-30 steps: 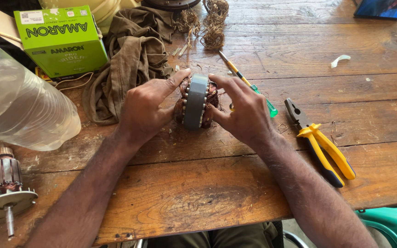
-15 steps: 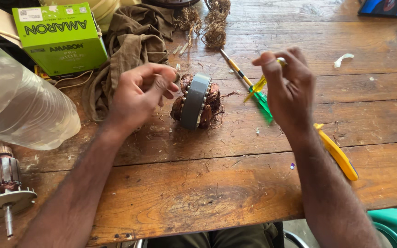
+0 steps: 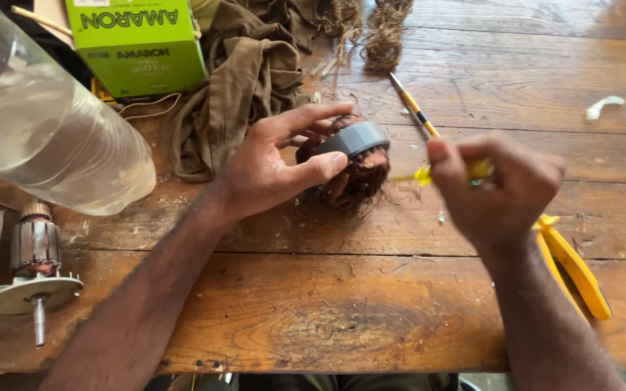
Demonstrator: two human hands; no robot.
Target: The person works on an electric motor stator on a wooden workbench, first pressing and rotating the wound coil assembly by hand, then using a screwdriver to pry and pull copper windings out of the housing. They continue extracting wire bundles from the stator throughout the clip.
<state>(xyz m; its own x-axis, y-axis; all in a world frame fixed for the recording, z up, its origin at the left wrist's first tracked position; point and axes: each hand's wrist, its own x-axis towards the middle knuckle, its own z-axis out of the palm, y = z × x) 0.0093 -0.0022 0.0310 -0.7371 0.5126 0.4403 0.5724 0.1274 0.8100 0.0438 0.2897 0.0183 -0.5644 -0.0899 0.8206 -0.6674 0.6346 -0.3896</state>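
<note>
Left hand (image 3: 266, 170) grips the motor stator (image 3: 353, 163) on the wooden table (image 3: 342, 304), fingers clamped round it. Right hand (image 3: 501, 192) hovers beside it, fingers pinched shut on a yellow-handled tool (image 3: 423, 175).

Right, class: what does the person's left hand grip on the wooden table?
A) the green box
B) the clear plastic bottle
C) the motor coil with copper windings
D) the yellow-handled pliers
C: the left hand wraps its fingers round the motor coil, whose grey ring and copper windings show.
</note>
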